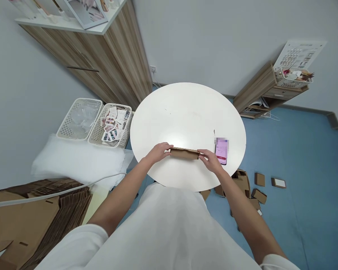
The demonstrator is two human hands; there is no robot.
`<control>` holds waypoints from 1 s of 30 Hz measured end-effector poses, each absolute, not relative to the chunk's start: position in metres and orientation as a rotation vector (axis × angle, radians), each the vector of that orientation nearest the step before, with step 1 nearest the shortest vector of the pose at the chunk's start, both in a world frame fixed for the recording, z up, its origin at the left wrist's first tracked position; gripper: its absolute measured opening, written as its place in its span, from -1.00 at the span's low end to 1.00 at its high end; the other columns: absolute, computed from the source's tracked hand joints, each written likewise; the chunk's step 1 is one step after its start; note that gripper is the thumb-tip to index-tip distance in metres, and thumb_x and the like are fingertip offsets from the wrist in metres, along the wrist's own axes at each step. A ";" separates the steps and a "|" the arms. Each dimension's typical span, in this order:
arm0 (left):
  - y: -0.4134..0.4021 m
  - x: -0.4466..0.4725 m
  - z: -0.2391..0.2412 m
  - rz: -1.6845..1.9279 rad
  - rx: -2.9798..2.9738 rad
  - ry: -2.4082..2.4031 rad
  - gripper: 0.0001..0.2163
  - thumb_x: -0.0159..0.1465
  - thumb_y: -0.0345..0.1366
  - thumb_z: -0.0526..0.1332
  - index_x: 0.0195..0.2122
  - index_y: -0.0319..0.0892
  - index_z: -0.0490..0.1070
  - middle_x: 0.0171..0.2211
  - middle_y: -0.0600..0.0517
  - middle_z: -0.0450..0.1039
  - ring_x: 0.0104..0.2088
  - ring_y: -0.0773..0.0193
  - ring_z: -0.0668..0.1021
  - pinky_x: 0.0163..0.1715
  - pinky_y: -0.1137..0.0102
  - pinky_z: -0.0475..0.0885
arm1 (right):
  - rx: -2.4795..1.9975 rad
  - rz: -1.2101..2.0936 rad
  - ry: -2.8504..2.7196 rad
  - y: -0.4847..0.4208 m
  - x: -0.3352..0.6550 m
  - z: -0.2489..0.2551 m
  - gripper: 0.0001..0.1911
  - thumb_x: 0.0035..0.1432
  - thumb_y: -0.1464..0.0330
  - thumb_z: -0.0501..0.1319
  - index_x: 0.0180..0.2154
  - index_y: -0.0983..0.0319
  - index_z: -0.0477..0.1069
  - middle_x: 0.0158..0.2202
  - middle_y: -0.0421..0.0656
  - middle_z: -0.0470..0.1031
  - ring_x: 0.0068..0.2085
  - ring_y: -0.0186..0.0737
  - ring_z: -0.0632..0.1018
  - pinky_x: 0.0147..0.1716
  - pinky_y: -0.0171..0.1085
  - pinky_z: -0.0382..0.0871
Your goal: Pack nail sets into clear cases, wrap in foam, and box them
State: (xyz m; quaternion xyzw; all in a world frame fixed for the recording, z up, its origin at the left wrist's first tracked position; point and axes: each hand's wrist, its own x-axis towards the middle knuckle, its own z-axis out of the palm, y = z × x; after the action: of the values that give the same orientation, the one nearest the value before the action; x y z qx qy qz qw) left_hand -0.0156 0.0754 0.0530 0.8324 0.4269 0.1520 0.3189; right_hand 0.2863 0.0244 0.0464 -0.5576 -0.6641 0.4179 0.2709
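Note:
A small brown cardboard box (185, 154) is held level over the near half of the white round table (183, 108). My left hand (159, 152) pinches its left end, thumb and fingers at the edge. At the opposite end my right hand (210, 160) grips the right edge in the same way. The long side of the box faces me; whether anything is inside cannot be seen. Just right of my right hand lies a phone (221, 152) with a lit pink and purple screen, partly blurred out.
Two white baskets (109, 125) stand left of the table, one with printed sheets. Below them are white wrapping sheets (79, 161) and stacked flat cardboard (36, 221). Small boxes (259, 179) lie on the blue floor at right. A wooden cabinet (124, 48) and a low shelf (259, 90) stand behind.

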 end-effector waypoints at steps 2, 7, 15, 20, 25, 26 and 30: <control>0.076 -0.015 0.051 0.381 2.241 1.154 -0.71 0.17 -0.18 0.14 -0.10 -0.13 0.37 -0.30 -0.02 0.42 -0.33 0.27 0.46 -0.32 0.38 0.34 | -1.507 1.111 -1.798 0.025 0.286 0.047 -0.65 0.12 0.20 0.06 -0.04 0.08 0.31 -0.02 -0.12 0.37 -0.11 -0.18 0.47 -0.13 -0.13 0.40; 0.078 -0.014 0.051 0.368 2.211 1.179 -0.69 0.17 -0.15 0.12 -0.08 -0.10 0.36 -0.26 -0.02 0.40 -0.31 0.27 0.46 -0.29 0.37 0.33 | -1.536 1.038 -1.841 0.029 0.283 0.048 -0.65 0.15 0.23 0.03 -0.02 0.06 0.30 0.01 -0.16 0.35 0.00 -0.17 0.39 -0.01 -0.09 0.30; 0.070 -0.012 0.059 0.436 1.858 1.260 -0.56 0.17 -0.02 0.06 0.02 -0.10 0.29 -0.15 -0.03 0.40 -0.28 0.27 0.50 -0.28 0.40 0.37 | -1.625 1.169 -1.681 0.027 0.277 0.047 -0.59 0.09 0.15 0.08 -0.02 0.08 0.31 0.07 -0.11 0.30 -0.07 -0.12 0.45 -0.12 -0.09 0.37; 0.076 -0.011 0.056 0.332 1.467 1.409 -0.47 0.10 0.04 0.11 0.02 -0.18 0.28 -0.24 -0.05 0.47 -0.33 0.25 0.53 -0.38 0.41 0.38 | -1.739 1.382 -1.374 0.037 0.275 0.050 -0.58 0.11 0.11 0.04 -0.04 0.16 0.30 -0.02 -0.07 0.37 -0.21 -0.22 0.52 -0.17 -0.15 0.39; 0.080 -0.012 0.048 0.273 1.293 1.308 -0.47 0.05 -0.01 0.19 -0.02 -0.22 0.32 -0.29 -0.08 0.49 -0.31 0.21 0.53 -0.35 0.37 0.37 | -1.760 1.626 -1.228 0.039 0.273 0.049 -0.60 0.07 0.14 0.09 -0.07 0.17 0.30 -0.06 -0.04 0.38 -0.29 -0.24 0.55 -0.33 -0.27 0.44; 0.080 -0.011 0.044 0.285 1.301 1.311 -0.48 0.04 -0.02 0.20 -0.02 -0.22 0.33 -0.30 -0.07 0.50 -0.31 0.20 0.53 -0.34 0.36 0.37 | -1.764 1.628 -1.216 0.037 0.272 0.048 -0.60 0.07 0.15 0.09 -0.06 0.16 0.29 -0.06 -0.05 0.38 -0.29 -0.25 0.55 -0.34 -0.28 0.44; 0.075 -0.011 0.026 0.377 1.375 1.339 -0.52 0.04 -0.07 0.22 -0.03 -0.17 0.35 -0.30 -0.04 0.50 -0.26 0.19 0.51 -0.28 0.33 0.38 | -1.775 1.564 -1.249 0.029 0.268 0.044 -0.56 0.09 0.19 0.07 0.03 0.10 0.20 -0.09 -0.09 0.38 -0.29 -0.28 0.54 -0.32 -0.27 0.43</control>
State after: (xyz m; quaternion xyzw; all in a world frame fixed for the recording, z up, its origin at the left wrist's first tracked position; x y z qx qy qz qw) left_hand -0.0106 0.0754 0.0259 0.5829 0.5677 0.1600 0.5589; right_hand 0.2678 0.0295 0.0436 -0.6454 -0.4544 0.5689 0.2310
